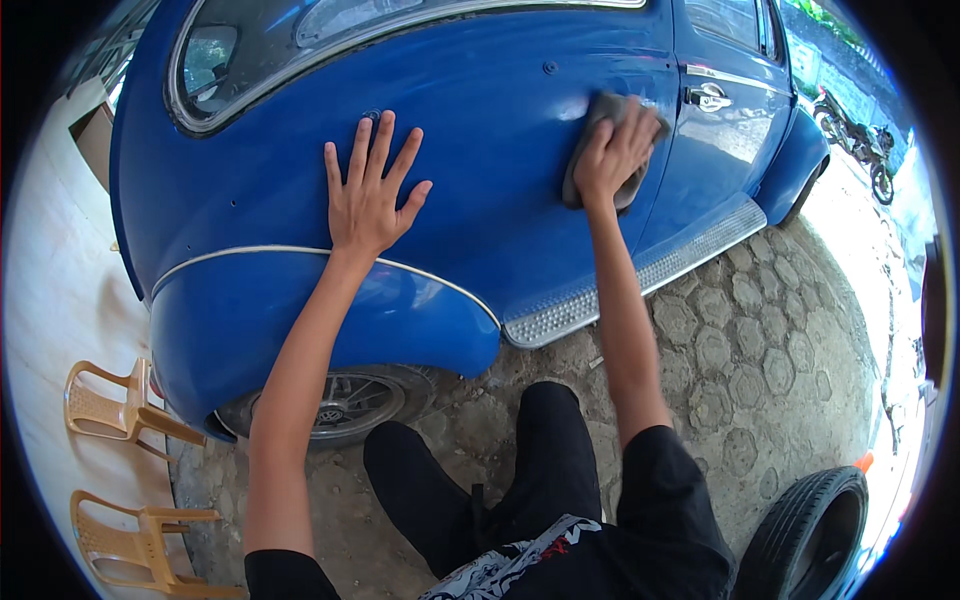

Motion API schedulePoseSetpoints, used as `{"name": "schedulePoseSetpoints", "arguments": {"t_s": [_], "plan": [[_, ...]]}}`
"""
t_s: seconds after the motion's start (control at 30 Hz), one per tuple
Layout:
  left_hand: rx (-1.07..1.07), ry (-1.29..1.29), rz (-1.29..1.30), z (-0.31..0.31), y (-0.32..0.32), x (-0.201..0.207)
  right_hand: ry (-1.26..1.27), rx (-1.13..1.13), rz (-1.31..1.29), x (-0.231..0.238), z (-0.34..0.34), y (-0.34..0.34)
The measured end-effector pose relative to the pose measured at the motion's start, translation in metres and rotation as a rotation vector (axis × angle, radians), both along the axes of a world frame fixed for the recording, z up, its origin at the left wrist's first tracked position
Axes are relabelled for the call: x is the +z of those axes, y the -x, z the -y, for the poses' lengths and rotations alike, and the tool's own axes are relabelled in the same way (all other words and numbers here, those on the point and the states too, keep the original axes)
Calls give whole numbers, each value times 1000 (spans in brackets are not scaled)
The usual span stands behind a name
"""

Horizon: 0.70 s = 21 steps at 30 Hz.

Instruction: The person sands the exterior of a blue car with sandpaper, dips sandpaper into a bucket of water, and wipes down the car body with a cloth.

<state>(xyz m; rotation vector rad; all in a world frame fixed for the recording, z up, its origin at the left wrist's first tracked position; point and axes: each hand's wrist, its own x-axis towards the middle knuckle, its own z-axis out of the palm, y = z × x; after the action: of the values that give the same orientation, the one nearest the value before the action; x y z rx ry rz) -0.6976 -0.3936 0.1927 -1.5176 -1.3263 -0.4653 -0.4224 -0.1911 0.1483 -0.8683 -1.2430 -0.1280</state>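
A blue car (480,170) with rounded body panels fills the upper part of the head view. My left hand (372,190) lies flat on its side panel, fingers spread, just above the rear fender (330,300). Further right, my right hand (622,150) presses a dark grey cloth (577,180) against the panel near the door seam. Its fingers are slightly blurred, and the cloth shows around and beneath them. A chrome door handle (708,97) sits to the right of that hand.
A ribbed metal running board (690,250) juts out low along the car. Two tan plastic chairs (110,405) stand at the left. At lower right a loose tyre (800,535) rests on the hexagonal paving (745,385). A motorcycle (860,140) is parked at far right.
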Motion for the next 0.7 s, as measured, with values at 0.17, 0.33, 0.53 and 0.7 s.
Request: {"name": "schedulePoseSetpoints", "arguments": {"t_s": [0.17, 0.33, 0.53, 0.7], "plan": [[55, -5, -19, 2, -3, 1, 165, -36, -160, 29, 62, 84], [37, -24, -37, 3, -2, 1, -341, 263, 734, -12, 36, 37], [46, -13, -9, 1, -1, -1, -147, 61, 117, 56, -61, -92], [-176, -214, 55, -3, -38, 13, -82, 107, 280, 43, -23, -54]]}}
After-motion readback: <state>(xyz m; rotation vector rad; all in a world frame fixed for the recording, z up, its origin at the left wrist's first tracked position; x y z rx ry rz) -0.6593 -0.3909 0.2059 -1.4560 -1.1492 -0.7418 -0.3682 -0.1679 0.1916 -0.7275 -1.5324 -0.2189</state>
